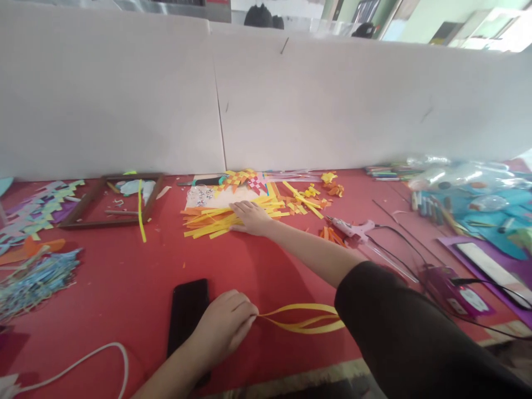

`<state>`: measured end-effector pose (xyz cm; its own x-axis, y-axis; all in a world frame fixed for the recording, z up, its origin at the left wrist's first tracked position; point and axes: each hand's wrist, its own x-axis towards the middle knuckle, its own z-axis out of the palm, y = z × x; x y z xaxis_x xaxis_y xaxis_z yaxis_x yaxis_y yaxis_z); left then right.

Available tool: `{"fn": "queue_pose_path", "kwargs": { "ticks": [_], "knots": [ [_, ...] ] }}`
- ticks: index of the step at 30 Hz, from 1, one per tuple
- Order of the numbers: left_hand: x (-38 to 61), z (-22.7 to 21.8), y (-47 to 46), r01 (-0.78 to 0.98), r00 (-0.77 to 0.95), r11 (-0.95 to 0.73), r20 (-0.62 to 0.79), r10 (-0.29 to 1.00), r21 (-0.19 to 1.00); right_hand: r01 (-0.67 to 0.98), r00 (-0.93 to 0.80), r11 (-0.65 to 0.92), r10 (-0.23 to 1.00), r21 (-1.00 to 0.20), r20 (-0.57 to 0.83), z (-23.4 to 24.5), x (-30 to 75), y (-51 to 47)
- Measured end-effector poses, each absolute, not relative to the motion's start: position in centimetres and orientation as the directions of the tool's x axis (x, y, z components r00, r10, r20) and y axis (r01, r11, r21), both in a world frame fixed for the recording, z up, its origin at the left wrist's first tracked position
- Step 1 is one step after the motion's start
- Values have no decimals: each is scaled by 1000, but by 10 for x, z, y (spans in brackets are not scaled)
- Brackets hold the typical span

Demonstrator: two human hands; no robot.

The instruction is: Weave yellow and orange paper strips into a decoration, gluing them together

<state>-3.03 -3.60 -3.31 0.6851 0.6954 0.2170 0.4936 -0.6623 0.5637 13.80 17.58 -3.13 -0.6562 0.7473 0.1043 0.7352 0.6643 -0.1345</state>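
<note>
Left hand (226, 321) pinches strips (310, 305) by one end; right hand (250, 218) lies on the pile (216, 223), grip unclear. Strips look light, easily creased; ends suit holding.

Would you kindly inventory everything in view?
Loose strips: many, yellow and orange, back centre
Held strips: several, yellow, front
Phone: one, black, front
Frame: one, brown, back left
Paper pile: one, bluish, left
Woven pieces: several, multicoloured, back
Glue gun: one, pink, right
Socket box: one, magenta, right
Device: one, white, right
Markers: several, mixed, right
Plastic: uncounted, clear, back right
Cords: several, black/white, both sides
Table: one, red, beneath
Panels: two, white, behind
Left hand: one, bare, gripping held strips
Right hand: one, bare, on loose strips
</note>
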Motion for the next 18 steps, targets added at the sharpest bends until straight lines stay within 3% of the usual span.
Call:
{"fn": "queue_pose_path", "kwargs": {
  "ticks": [7,14,18],
  "knots": [
    [-33,-32,-37,489,692,-661,208,691,569,810,-536,559,828,-178,166,-21,121,174],
    [-38,-34,-36,505,684,-653,200,701,565,856,-436,476,874,-203,213,8,191,73],
    [-41,-35,-37,512,683,-656,200,702,554,955,-221,256,951,-147,218,-6,263,21]
  ]
}}
